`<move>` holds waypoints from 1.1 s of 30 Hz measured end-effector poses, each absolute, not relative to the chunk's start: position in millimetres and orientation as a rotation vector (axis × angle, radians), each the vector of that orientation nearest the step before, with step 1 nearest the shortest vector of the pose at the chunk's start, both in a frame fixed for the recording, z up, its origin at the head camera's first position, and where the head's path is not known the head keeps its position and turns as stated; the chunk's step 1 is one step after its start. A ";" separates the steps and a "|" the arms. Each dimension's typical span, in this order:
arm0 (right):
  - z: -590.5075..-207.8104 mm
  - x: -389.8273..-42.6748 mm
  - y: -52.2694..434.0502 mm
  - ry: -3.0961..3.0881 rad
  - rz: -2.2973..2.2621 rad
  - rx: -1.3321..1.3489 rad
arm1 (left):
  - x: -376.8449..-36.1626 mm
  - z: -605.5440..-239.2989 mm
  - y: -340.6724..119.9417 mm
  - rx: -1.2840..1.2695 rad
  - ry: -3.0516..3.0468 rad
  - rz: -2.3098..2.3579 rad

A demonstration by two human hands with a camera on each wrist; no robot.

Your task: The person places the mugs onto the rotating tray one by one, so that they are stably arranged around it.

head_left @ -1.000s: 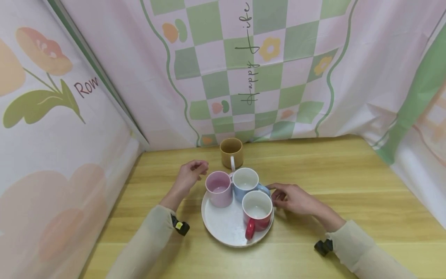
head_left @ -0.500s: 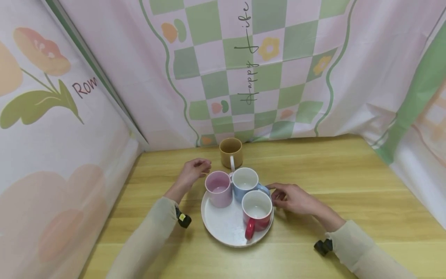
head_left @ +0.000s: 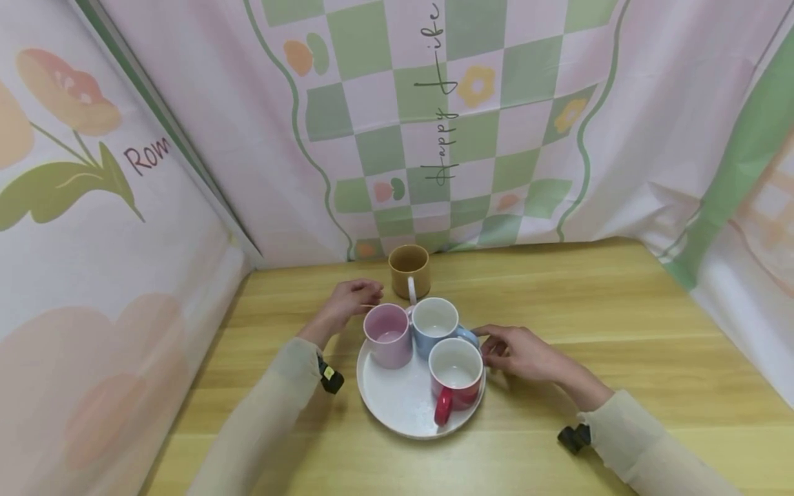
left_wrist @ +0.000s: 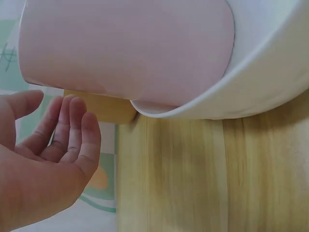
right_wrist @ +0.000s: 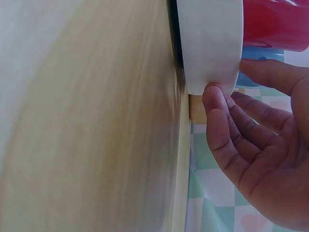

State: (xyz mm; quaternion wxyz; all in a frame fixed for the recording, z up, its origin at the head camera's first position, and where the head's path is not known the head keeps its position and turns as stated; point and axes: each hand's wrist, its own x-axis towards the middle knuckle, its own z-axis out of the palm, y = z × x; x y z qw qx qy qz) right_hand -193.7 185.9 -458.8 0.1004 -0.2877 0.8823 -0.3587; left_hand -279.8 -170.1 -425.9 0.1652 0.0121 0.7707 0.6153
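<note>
My left hand [head_left: 353,300] is beside the brown mug [head_left: 409,272], fingers loosely bent and holding nothing. The mug stands on the table behind the round white tray [head_left: 391,406], its pale handle toward me. On the tray are a pink mug [head_left: 389,348], a light blue mug [head_left: 428,337] and a red mug [head_left: 459,393] with a white inside. In the left wrist view my fingers lie just beneath the pink mug [left_wrist: 125,43]. My right hand [head_left: 521,351] rests its fingertips at the tray's right edge, near the blue handle; the right wrist view shows thumb and fingers at its wall [right_wrist: 210,43].
The wooden table [head_left: 620,331] runs up to a hanging cloth [head_left: 477,138] with green checks at the back. Another printed cloth [head_left: 93,275] stands along the left side. The pink, blue and red mugs crowd close together on the tray.
My left hand has moved to the right and slightly back, closer to the brown mug. My right hand, the tray and the mugs have stayed put.
</note>
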 end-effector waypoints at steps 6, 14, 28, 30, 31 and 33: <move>-459.3 -194.1 185.7 2.604 -1.062 -0.839 | -285.0 -426.7 -166.9 0.044 2.164 1.715; -459.6 -194.5 185.9 2.596 -1.066 -0.832 | -293.7 -429.6 -163.8 0.064 2.089 1.706; -462.2 -195.1 186.9 2.600 -1.068 -0.835 | -298.6 -429.3 -160.6 0.174 2.002 1.588; -462.4 -194.9 186.9 2.600 -1.069 -0.837 | -299.2 -429.0 -160.4 0.177 1.992 1.573; -462.4 -194.9 187.0 2.601 -1.068 -0.837 | -299.4 -429.0 -160.3 0.177 1.987 1.567; -462.1 -194.7 186.8 2.599 -1.068 -0.836 | -299.8 -428.8 -160.4 0.182 1.977 1.551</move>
